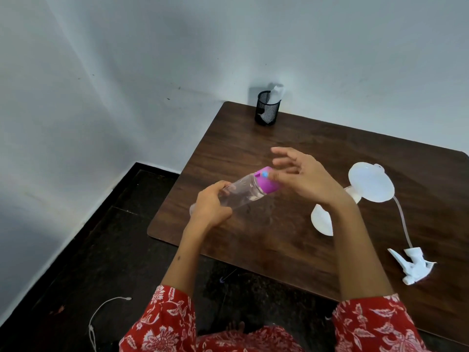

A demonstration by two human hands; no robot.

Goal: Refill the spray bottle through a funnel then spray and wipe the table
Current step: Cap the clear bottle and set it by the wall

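Plain room: wood table (317,240), mesh pen cup (266,109)

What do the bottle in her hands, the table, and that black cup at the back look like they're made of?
Bottle: seemingly clear glossy plastic, since the hand shows through it; its purple cap looks like opaque matte plastic. Table: dark wood or wood-look laminate, judging by its grain streaks and soft sheen. Black cup: likely metal mesh, because white paper shows through its fine holes.

Both forearms come up from red floral sleeves (162,323), bare from about the elbow. Left hand (212,205) is curled tight round a clear bottle (241,191), holding it tilted up to the right. Right hand (302,177) sits at the bottle's pink cap (266,181), thumb touching it, fingers spread loose and pointing left
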